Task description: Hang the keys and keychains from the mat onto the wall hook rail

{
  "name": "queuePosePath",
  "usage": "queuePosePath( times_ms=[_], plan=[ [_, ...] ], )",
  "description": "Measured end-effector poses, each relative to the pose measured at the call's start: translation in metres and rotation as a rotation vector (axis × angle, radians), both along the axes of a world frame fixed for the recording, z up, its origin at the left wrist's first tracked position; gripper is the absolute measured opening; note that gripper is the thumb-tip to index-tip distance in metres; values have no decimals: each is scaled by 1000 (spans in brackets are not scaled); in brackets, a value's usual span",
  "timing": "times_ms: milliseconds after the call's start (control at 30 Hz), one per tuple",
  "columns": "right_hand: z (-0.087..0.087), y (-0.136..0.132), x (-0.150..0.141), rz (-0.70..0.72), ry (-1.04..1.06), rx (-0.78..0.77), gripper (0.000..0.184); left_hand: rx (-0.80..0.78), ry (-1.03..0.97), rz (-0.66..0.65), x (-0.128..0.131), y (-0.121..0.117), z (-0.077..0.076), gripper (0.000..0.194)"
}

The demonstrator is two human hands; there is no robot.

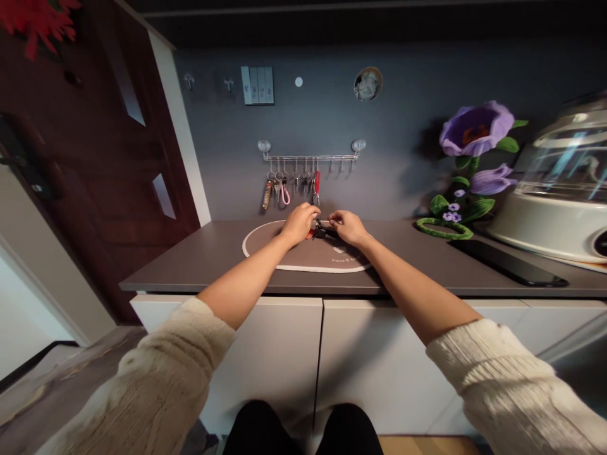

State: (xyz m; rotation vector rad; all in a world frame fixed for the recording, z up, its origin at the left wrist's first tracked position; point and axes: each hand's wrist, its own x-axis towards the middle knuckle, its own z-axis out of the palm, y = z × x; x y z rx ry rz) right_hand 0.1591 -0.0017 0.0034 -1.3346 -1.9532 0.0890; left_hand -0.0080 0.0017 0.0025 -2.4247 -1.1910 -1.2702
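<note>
Over the brown mat (265,245) with a pale rim, my left hand (300,224) is closed in a pinch on a small bunch of keys (321,231). The bunch looks dark, with a black fob-like piece and a touch of red under the left fingers. My right hand (349,227) pinches at the other side of the same bunch; its fingertips partly hide what they grip. Just beyond my hands, a clear hook rail (310,158) is fixed to the wall. Several hanging keys (296,183), a pink loop (285,193) and a red item (317,183) are on its left hooks.
On the right of the counter (203,262) lie a black phone (509,262), a purple flower ornament (477,136) and a large cream appliance (550,208) with a clear top. White cabinet doors (265,354) are below. A dark red door (109,151) stands at the left.
</note>
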Motion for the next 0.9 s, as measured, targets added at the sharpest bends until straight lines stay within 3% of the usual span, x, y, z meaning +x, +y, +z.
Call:
queuePosePath(
  times_ms=[133,400,533,900],
  plan=[
    [0,0,-3,146,178,-20,22,60,-47,-12,-1,-4,6,23],
    [0,-3,-9,528,484,-229,29,110,-97,30,-1,-13,14,26],
    [0,-5,-11,592,565,-240,30,134,-120,45,-1,-12,13,26],
    [1,-7,-17,594,684,-212,26,160,-119,28,1,-14,12,26]
  ],
)
